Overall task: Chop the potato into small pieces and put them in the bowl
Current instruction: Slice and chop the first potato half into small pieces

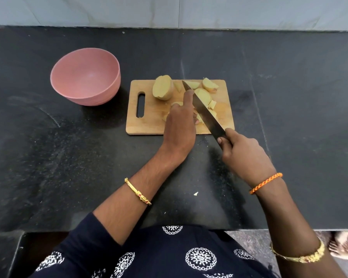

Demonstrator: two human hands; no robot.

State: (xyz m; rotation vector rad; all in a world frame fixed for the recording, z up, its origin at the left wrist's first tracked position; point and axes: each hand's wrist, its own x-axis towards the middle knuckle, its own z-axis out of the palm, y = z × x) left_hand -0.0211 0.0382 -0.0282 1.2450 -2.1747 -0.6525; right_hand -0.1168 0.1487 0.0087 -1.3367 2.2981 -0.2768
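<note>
My right hand [247, 157] grips the knife [204, 109], blade angled over the board [149, 121]. My left hand [179, 127] pins potato pieces [204, 96]; its curl is hidden. The pink bowl [85, 77] sits left on the surface [48, 157].

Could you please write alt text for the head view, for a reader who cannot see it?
A right hand holds a knife over potato pieces on a wooden cutting board, the left hand steadying them. An empty pink bowl stands left of it.
</note>
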